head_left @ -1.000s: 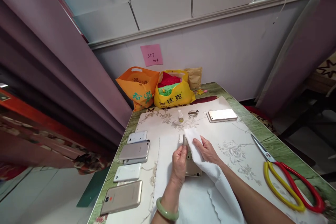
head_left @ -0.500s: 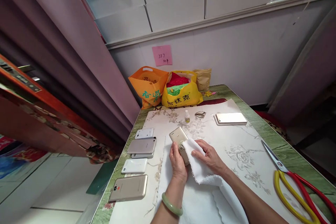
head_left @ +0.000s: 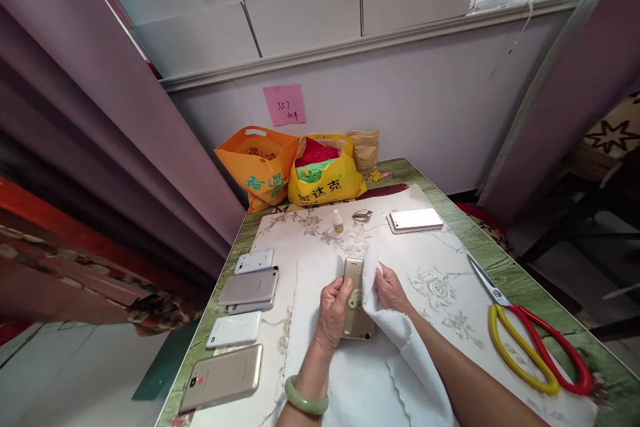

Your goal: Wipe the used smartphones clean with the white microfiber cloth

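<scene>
My left hand [head_left: 333, 310], with a green bangle on its wrist, grips a gold phone [head_left: 356, 300] by its left edge, back side up, just above the white cloth spread on the table. My right hand [head_left: 393, 290] is closed on a bunched white cloth [head_left: 387, 320] and presses it against the phone's right edge. The cloth trails down along my right forearm.
Several phones lie in a column at the left, the nearest a gold one [head_left: 223, 377]. Another gold phone [head_left: 416, 219], a small bottle [head_left: 339, 221] and a metal clip [head_left: 361, 215] lie farther back. Red-and-yellow scissors [head_left: 525, 340] lie at the right. Orange bag [head_left: 257, 163] and yellow bag [head_left: 325, 177] stand by the wall.
The phone has turned from tilted up on edge to lying nearly flat, back up. The cloth in my right hand has shifted from the phone's face to its right edge.
</scene>
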The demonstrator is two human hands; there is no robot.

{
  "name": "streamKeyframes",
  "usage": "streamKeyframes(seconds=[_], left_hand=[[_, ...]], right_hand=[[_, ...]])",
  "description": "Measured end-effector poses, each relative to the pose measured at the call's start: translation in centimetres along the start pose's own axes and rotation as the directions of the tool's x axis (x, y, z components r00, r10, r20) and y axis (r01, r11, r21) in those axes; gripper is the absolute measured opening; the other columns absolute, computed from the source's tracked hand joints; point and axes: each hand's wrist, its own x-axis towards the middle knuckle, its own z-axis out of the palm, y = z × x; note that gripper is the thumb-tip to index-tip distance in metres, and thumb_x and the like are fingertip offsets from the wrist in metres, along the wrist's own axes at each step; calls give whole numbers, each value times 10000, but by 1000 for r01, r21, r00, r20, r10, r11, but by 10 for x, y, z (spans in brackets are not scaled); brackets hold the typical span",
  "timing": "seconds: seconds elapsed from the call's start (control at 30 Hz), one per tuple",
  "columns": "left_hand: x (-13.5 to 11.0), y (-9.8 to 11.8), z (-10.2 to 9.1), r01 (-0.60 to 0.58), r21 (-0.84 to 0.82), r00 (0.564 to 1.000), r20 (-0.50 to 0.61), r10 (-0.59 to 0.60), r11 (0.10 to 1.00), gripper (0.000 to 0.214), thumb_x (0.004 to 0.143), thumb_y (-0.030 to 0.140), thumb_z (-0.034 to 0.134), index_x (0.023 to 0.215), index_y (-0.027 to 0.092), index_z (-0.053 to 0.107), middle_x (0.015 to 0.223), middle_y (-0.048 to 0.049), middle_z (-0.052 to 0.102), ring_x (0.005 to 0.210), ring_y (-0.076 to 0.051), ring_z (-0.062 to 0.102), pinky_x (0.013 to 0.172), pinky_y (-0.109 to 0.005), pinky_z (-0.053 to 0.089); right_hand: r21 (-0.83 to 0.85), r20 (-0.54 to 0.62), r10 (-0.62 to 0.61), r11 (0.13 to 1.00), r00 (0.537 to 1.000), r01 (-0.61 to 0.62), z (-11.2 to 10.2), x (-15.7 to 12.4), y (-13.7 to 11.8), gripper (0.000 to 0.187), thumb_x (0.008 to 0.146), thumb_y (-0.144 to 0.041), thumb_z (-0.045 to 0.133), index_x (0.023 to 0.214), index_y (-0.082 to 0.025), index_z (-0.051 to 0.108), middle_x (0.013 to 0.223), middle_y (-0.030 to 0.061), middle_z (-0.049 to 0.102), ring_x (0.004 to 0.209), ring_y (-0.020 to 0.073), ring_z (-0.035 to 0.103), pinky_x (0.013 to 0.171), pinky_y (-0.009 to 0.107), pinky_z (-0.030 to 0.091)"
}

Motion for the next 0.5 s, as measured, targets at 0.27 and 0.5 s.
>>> streamKeyframes(seconds=[0.27, 0.5], left_hand=[[5, -5, 2, -50, -96, 985, -167, 34, 994, 369, 707, 513, 757, 777, 158, 682, 671, -10, 654, 626, -142, 582, 638, -252, 461], [9, -9, -2, -180, -224, 888, -456, 61, 958, 413, 798, 554, 645, 954, 172, 642, 861, -45, 708, 788, -192, 647, 742, -313, 509]], right_hand=[[-38, 96, 53, 998, 994, -50, 2, -6, -22, 482, 840, -659, 539, 882, -187, 625, 744, 7, 566, 652, 159, 498, 563, 243, 404], [-197, 289, -101, 967, 952, 162, 2, -12, -34, 300, 891, -492, 562, 836, -204, 625, 849, 18, 557, 798, 182, 520, 703, 275, 416]])
